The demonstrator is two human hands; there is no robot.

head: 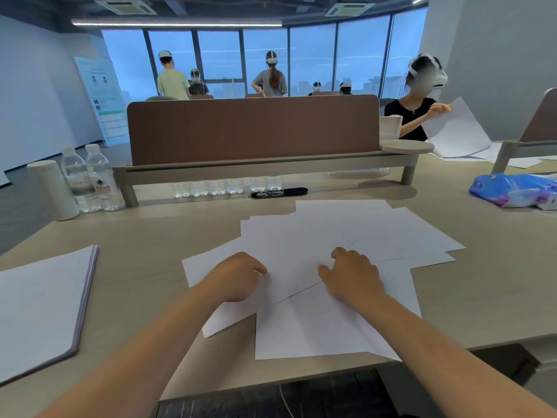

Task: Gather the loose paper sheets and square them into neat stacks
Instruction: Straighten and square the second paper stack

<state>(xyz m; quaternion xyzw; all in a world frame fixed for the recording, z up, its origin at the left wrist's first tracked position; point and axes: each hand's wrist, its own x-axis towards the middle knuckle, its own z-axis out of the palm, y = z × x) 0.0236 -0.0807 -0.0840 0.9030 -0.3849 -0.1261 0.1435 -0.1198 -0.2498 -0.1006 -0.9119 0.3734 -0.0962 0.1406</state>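
Sheets [346, 233] lie fanned at the tabletop's [150, 236] near edge, a stack [39, 303] at its left edge. Left hand [238, 276] and right hand [352, 276] rest curled on the sheets; grip unclear. Bottles' [101, 179] labels unreadable. Pale wood top; office windows [220, 52].
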